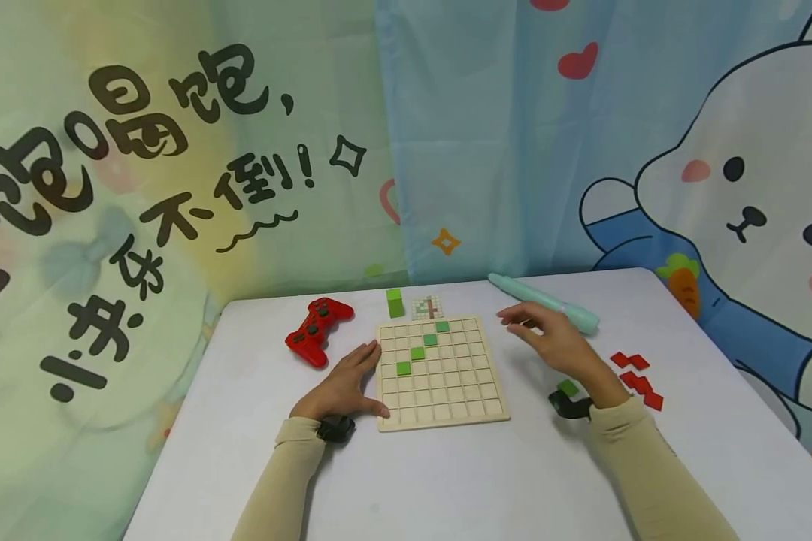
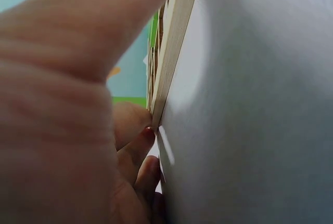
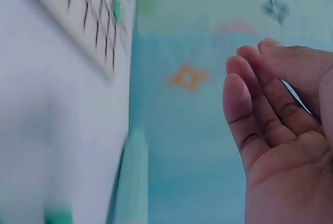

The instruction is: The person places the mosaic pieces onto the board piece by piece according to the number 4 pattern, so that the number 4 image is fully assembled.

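Observation:
A square wooden grid board [image 1: 446, 383] lies on the white table, with several green tiles [image 1: 416, 353] set in a diagonal line of its squares. My left hand [image 1: 343, 385] rests along the board's left edge, its thumb at the near left corner. In the left wrist view, fingertips [image 2: 148, 135] touch the board's side [image 2: 174, 52]. My right hand [image 1: 546, 336] is raised to the right of the board, fingers loosely bent, and in the right wrist view nothing shows between them. A loose green tile [image 1: 568, 388] lies by the right wrist.
Several red tiles [image 1: 639, 384] lie right of the right forearm. Behind the board are a green block stack [image 1: 395, 303] and a small pattern card [image 1: 427, 307]. A red game controller [image 1: 316, 330] lies at the left, a mint-coloured tube [image 1: 541, 299] at the back right.

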{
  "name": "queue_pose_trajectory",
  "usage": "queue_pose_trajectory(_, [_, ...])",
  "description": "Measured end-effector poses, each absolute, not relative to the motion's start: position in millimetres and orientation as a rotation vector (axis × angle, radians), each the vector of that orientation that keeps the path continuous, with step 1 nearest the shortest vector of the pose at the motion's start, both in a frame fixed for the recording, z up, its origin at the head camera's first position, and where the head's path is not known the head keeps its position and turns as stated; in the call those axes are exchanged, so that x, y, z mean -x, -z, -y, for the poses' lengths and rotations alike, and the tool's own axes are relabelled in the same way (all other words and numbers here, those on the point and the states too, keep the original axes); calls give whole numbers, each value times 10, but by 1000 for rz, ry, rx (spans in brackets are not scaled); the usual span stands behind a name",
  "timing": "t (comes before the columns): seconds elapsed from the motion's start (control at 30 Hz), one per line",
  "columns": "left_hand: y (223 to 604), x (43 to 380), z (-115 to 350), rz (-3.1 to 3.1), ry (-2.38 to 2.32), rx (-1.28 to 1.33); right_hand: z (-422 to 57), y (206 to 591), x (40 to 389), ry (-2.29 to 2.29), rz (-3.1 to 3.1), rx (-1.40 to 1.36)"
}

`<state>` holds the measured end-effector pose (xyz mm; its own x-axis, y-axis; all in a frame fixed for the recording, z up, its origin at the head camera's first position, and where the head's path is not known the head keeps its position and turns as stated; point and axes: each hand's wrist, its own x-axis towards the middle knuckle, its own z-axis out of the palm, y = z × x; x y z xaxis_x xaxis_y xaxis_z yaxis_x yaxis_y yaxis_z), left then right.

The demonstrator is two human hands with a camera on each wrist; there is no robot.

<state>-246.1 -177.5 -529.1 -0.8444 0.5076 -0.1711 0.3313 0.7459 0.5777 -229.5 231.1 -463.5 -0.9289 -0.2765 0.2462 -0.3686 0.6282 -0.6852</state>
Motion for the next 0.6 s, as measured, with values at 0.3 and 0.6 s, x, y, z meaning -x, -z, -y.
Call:
queue_pose_trajectory(0.3, [5332, 2465, 1819, -2638, -784, -632, -3022, 4801, 2151, -1112, 2891, -218])
queue_pose_trajectory(0.6, [5288, 2457, 1799, -2620, -802, -644, -3155, 5106, 2210, -1063, 2999, -194])
